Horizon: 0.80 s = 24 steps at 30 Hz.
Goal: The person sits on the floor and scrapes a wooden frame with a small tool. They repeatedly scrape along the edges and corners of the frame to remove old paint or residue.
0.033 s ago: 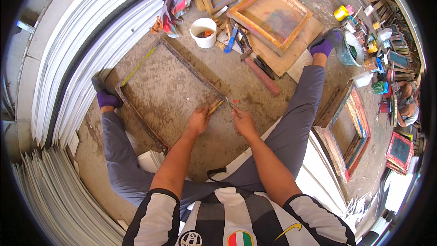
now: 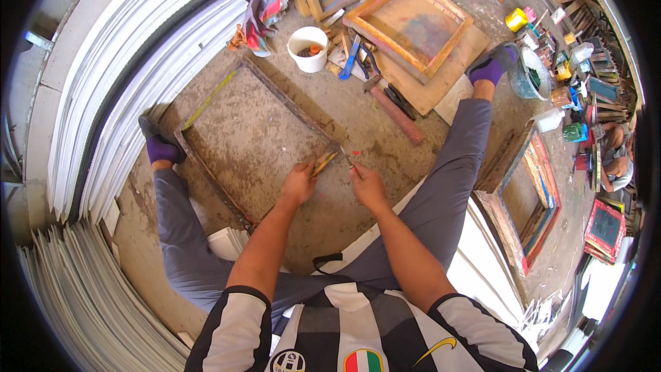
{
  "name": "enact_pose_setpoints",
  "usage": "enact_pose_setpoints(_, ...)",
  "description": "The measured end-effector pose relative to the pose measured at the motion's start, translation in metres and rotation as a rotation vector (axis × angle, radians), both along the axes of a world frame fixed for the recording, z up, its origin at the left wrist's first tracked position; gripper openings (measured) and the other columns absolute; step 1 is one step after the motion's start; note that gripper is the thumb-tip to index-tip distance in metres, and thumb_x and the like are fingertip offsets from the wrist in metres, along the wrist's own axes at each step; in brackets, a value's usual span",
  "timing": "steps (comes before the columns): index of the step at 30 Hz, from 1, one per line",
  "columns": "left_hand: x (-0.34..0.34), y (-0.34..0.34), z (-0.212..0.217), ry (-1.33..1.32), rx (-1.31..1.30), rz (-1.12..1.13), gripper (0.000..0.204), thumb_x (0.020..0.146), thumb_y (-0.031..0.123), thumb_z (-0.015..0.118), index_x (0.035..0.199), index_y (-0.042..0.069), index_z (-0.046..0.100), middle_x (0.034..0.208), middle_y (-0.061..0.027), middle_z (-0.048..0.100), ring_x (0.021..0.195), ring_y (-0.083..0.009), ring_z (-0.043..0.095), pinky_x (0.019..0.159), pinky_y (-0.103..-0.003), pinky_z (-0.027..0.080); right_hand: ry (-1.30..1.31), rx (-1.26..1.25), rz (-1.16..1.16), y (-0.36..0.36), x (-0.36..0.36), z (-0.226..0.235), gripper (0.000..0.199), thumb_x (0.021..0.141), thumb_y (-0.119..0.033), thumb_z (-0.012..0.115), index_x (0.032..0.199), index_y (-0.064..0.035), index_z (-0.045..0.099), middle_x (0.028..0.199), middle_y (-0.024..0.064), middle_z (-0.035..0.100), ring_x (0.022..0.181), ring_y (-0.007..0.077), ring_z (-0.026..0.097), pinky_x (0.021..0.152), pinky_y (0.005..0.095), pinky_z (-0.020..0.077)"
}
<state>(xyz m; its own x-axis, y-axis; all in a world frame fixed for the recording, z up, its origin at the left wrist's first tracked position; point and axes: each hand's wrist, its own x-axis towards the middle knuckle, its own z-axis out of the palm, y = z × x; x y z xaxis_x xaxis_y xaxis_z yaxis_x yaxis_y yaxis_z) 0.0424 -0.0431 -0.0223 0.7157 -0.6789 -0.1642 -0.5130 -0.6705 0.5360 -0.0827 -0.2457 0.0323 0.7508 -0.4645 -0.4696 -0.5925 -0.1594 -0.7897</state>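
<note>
A worn, dark wooden frame lies on the floor between my spread legs. Its far-left side carries a yellow-green streak. My left hand is closed around the yellowish near side of this frame, close to the right corner. Just right of that corner, my right hand grips a slim tool with a thin metal tip. The tip points up at the corner; whether it touches the wood I cannot tell. My fingers cover the tool's handle, so its exact kind is hidden.
Beyond the frame are a white bucket, a blue-handled cutter, pliers and a hammer. An orange-brown frame rests on cardboard. White sheets are stacked at left. Paint containers and another person are at right.
</note>
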Motion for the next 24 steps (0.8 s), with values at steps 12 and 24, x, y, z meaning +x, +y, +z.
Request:
enact_pose_setpoints(12, 0.001, -0.009, 0.036, 0.025, -0.051, 0.196, 0.058, 0.081, 0.03, 0.082, 0.129, 0.002, 0.065, 0.117, -0.0229, 0.069, 0.109, -0.0407, 0.065, 0.094, -0.045, 0.054, 0.007, -0.239, 0.113, 0.034, -0.003, 0.004, 0.041, 0.099, -0.027, 0.057, 0.137, -0.0136, 0.062, 0.102, 0.0224, 0.072, 0.095, 0.0436, 0.069, 0.085, 0.0514, 0.0538)
enact_pose_setpoints(24, 0.002, -0.035, 0.027, 0.01, -0.017, 0.195, 0.034, 0.083, 0.027, 0.08, 0.108, 0.006, 0.072, 0.098, -0.018, 0.07, 0.094, -0.0387, 0.068, 0.082, -0.048, 0.055, 0.038, -0.205, 0.111, 0.033, -0.001, 0.004, 0.041, 0.1, -0.027, 0.056, 0.138, -0.0114, 0.061, 0.106, 0.0227, 0.072, 0.1, 0.044, 0.069, 0.087, 0.0524, 0.053)
